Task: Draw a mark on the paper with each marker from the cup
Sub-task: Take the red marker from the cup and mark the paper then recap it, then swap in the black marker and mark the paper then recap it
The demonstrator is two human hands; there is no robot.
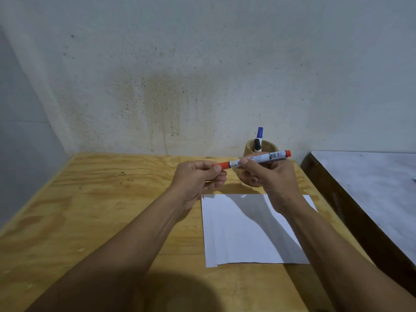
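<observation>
A red marker (265, 157) with a white barrel is held level above the table, in front of the wooden cup (269, 147). My right hand (270, 179) grips its barrel. My left hand (198, 176) pinches the red cap at the marker's left end; the cap sits on the marker. In the cup stand a blue-capped marker (260, 132) and a black-capped marker (257, 145). The white paper (243, 239) lies on the table below my hands, with a small red mark (203, 197) at its far left corner.
The plywood table (112, 210) stands against a stained wall. A second surface with a grey top (371, 183) sits to the right, with a dark gap between the two.
</observation>
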